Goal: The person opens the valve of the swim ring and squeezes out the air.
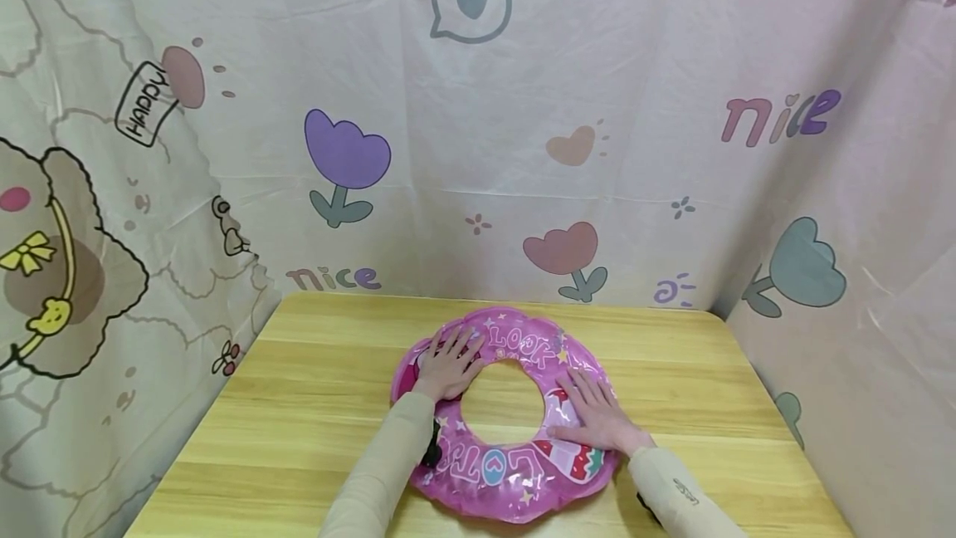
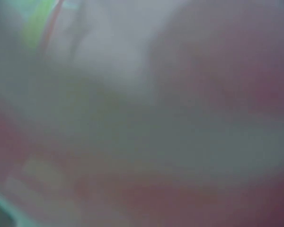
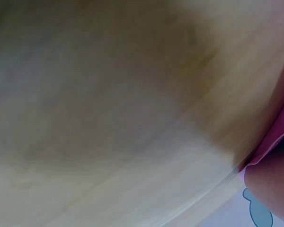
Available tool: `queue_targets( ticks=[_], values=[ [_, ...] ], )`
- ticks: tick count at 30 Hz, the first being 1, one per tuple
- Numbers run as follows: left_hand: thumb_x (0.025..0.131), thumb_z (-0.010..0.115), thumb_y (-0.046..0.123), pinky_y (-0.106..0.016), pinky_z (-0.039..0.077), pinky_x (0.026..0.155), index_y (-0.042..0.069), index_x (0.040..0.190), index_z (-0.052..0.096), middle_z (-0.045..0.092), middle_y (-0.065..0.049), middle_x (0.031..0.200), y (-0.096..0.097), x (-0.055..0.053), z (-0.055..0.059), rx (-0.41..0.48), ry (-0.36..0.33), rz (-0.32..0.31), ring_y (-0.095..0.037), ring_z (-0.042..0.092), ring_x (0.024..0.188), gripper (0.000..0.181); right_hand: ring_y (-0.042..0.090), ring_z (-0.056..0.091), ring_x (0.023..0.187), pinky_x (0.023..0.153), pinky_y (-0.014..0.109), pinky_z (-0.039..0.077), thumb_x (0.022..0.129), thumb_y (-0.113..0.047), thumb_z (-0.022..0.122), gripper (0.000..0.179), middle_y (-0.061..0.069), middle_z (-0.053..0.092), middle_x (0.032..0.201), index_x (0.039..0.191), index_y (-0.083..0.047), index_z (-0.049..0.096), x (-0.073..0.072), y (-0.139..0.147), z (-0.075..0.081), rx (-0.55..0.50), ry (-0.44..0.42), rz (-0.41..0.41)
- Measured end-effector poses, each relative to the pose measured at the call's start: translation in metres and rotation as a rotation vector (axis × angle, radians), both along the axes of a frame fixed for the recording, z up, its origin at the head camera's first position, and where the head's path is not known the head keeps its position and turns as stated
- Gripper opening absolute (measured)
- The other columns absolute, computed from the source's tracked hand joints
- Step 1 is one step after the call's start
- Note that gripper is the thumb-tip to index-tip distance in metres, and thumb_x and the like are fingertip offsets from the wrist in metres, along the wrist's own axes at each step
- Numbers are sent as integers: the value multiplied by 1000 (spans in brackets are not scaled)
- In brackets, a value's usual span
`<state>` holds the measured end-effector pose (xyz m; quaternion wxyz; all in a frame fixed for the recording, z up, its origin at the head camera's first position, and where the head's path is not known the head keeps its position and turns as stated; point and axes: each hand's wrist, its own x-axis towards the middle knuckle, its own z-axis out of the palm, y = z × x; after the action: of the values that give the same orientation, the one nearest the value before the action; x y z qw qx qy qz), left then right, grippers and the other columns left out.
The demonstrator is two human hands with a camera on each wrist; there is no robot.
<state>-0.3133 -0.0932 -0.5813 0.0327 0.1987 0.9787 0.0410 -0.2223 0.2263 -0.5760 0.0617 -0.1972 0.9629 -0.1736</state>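
A pink inflatable swim ring [image 1: 515, 484] lies flat on the wooden table [image 1: 314, 380], printed with white letters, stars and strawberry pictures. On its left side rests my left hand [image 1: 448, 365], fingers spread and pointing away from me. My right hand [image 1: 597, 413] lies on the ring's right side with straight, spread fingers, the thumb reaching toward the inner edge. Blurred pink and grey fill the left wrist view. In the right wrist view, the ring's pink edge [image 3: 279, 124] shows at the right, beside part of the hand [image 3: 270, 184].
Behind the table hangs a pale curtain [image 1: 463, 148] printed with tulips, hearts and words. Similar cloth covers the left side [image 1: 172, 231] and the right side [image 1: 881, 355]. A dark wrist device [image 1: 431, 445] sits at the left cuff.
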Motion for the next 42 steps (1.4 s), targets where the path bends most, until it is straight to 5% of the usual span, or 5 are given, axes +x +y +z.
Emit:
queue_targets(
  ticks=[9,15,22,34,42],
  values=[
    [105,27,58,-63,7,126,28,162,22,17,-1,171,3,13,24,3,-26,73,-28,14,159,65,41,12,157,126,64,6,87,-74,55,102,18,13,170,161,-12,22,-4,-6,-4,41,38,-49],
    [103,34,60,-74,0,121,19,161,27,15,-9,171,5,63,42,100,-40,128,-36,11,158,72,45,13,156,126,66,5,90,-72,52,99,24,15,168,160,-7,25,3,-15,5,82,-1,-142],
    [96,42,71,-72,1,122,11,159,30,17,-17,169,8,110,41,199,15,186,-38,11,158,88,46,11,156,125,66,3,92,-70,51,98,25,13,168,160,-6,23,11,-22,10,83,-11,-235],
    [87,45,81,-69,2,124,13,162,18,8,-11,172,-9,110,7,149,35,145,-34,9,159,105,51,6,154,123,70,-2,93,-72,47,96,29,8,167,161,-10,21,15,-34,6,77,-24,-292],
    [86,46,81,-70,3,123,11,162,19,11,-13,171,-10,109,0,166,90,125,-35,11,159,106,50,6,155,123,70,-1,94,-68,49,94,29,9,167,161,-9,22,18,-36,6,89,1,-286]
  ],
)
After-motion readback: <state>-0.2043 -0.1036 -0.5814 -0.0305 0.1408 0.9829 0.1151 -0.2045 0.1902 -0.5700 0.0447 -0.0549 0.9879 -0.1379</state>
